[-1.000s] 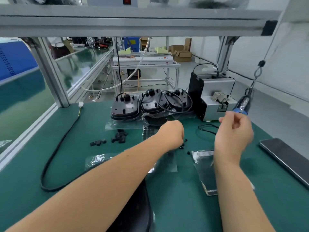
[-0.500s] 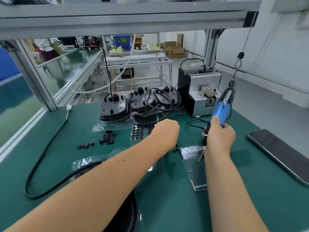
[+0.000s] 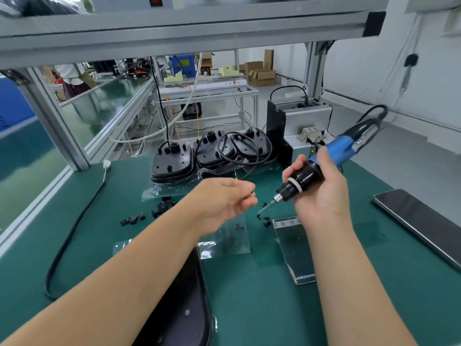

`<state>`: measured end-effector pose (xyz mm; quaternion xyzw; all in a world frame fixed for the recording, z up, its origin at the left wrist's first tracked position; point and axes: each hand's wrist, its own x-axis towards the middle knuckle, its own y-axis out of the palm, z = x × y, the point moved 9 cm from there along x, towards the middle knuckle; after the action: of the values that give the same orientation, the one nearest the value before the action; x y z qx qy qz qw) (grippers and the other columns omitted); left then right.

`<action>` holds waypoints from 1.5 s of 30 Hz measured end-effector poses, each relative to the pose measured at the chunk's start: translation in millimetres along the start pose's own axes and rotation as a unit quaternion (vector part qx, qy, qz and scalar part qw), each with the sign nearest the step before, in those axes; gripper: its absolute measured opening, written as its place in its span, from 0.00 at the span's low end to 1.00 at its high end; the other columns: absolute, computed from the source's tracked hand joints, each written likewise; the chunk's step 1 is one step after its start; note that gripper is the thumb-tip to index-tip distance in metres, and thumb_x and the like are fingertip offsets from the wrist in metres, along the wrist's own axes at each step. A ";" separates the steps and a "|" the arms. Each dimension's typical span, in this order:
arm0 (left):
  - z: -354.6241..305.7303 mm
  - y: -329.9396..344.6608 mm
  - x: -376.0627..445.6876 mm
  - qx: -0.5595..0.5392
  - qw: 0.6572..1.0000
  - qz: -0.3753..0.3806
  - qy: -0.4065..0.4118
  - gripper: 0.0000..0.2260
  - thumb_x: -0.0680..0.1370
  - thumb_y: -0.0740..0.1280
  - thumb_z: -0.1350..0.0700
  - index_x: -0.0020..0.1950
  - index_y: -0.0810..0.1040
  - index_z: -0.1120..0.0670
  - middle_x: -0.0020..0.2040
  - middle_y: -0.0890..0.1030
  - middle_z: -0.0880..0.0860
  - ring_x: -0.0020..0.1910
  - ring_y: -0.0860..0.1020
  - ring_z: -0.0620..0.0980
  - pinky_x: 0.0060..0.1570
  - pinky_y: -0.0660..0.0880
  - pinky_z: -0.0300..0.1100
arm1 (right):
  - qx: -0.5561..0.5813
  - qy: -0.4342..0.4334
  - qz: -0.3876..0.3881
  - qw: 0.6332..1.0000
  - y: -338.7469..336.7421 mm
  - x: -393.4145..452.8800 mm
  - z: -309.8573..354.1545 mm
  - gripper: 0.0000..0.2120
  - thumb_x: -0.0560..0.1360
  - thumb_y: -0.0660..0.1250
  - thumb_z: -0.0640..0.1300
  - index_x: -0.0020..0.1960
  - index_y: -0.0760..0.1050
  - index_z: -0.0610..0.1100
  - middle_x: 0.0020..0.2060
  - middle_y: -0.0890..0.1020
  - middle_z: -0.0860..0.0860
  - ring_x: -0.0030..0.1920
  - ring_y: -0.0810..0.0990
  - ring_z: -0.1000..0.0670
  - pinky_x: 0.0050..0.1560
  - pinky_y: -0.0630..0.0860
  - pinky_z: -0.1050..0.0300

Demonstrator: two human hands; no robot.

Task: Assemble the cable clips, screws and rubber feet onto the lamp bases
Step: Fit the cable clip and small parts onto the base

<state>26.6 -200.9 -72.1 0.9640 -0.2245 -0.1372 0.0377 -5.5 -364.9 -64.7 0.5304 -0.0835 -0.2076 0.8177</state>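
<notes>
The right hand gripped the electric screwdriver, its bit tilted down and left toward the left hand. The left hand's fingers were curled, seemingly pinching a small dark piece, too small to identify. Loose screws lay on the mat just below the bit. Stacked lamp bases sat beyond both hands, cable clips left of the left hand.

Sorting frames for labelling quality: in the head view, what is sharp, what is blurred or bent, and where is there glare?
Head view: the right hand and the blue and black electric screwdriver it grips are fairly sharp; the small black screws are tiny and soft; the grey aluminium frame beam bows from wide-angle distortion; the clear plastic bags carry white glare.
</notes>
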 end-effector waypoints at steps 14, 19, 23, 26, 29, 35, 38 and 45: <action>25.9 -4.4 -31.7 -0.218 0.974 0.000 -0.059 0.08 0.73 0.67 0.68 0.51 0.79 0.67 0.40 0.84 0.60 0.37 0.84 0.49 0.32 0.79 0.33 | 0.016 -0.076 0.069 0.995 21.0 -12.8 -1.5 0.07 0.79 0.64 0.46 0.52 0.68 0.44 0.35 0.77 0.49 0.33 0.76 0.53 0.39 0.75 0.56; 22.6 -3.2 -34.5 -0.215 0.976 -0.002 -0.039 0.08 0.72 0.66 0.70 0.50 0.79 0.68 0.42 0.84 0.62 0.40 0.85 0.53 0.34 0.79 0.34 | 0.016 -0.079 0.066 0.995 19.2 -12.5 -2.2 0.10 0.78 0.65 0.47 0.54 0.68 0.43 0.35 0.78 0.49 0.33 0.77 0.53 0.39 0.76 0.56; 19.7 -9.2 -35.0 -0.178 0.983 -0.032 -0.001 0.10 0.67 0.69 0.69 0.47 0.80 0.67 0.43 0.84 0.64 0.42 0.85 0.56 0.35 0.80 0.35 | 0.016 -0.074 0.058 0.995 17.4 -12.2 -5.3 0.11 0.79 0.66 0.47 0.56 0.68 0.43 0.36 0.78 0.50 0.33 0.78 0.53 0.39 0.77 0.56; 13.9 -13.3 -36.0 -0.129 0.989 -0.057 0.046 0.06 0.71 0.69 0.71 0.47 0.81 0.66 0.43 0.85 0.63 0.43 0.85 0.57 0.38 0.80 0.37 | 0.025 -0.074 0.049 0.996 16.5 -12.8 -6.7 0.12 0.78 0.67 0.47 0.56 0.69 0.43 0.35 0.78 0.49 0.33 0.78 0.53 0.41 0.80 0.53; 2.9 -16.8 -40.4 -0.028 0.989 -0.089 0.111 0.04 0.73 0.70 0.70 0.47 0.81 0.64 0.41 0.85 0.60 0.42 0.85 0.56 0.40 0.81 0.37 | 0.025 -0.087 0.047 0.995 18.2 -15.1 -5.0 0.10 0.77 0.68 0.46 0.53 0.71 0.42 0.35 0.79 0.48 0.34 0.80 0.52 0.47 0.81 0.47; -20.1 -11.0 -59.9 0.238 0.959 -0.045 0.145 0.22 0.74 0.73 0.56 0.67 0.73 0.48 0.44 0.86 0.47 0.40 0.85 0.47 0.44 0.81 0.37 | 0.036 -0.073 0.046 0.996 24.3 -22.9 -8.4 0.14 0.76 0.69 0.47 0.56 0.70 0.43 0.33 0.80 0.48 0.33 0.80 0.52 0.45 0.81 0.49; -59.0 -57.8 -87.5 0.406 0.879 -0.145 0.202 0.17 0.73 0.68 0.43 0.62 0.71 0.35 0.41 0.85 0.41 0.34 0.82 0.40 0.35 0.76 0.32 | 0.024 -0.060 0.057 0.996 29.9 -26.6 -10.9 0.15 0.75 0.69 0.48 0.56 0.69 0.43 0.33 0.79 0.49 0.31 0.78 0.53 0.41 0.80 0.53; -11.1 -144.8 -120.6 0.453 0.890 -0.050 -0.007 0.09 0.73 0.69 0.43 0.43 0.85 0.46 0.43 0.85 0.45 0.41 0.80 0.38 0.49 0.73 0.35 | -0.076 -0.015 0.129 0.989 70.6 -37.3 -51.4 0.18 0.76 0.65 0.56 0.59 0.69 0.46 0.35 0.77 0.49 0.32 0.75 0.52 0.35 0.76 0.57</action>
<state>-13.0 -17.5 -51.0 0.8855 -0.2140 -0.0291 -0.4114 -3.0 -281.3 -19.7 0.4485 -0.1475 -0.1139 0.8741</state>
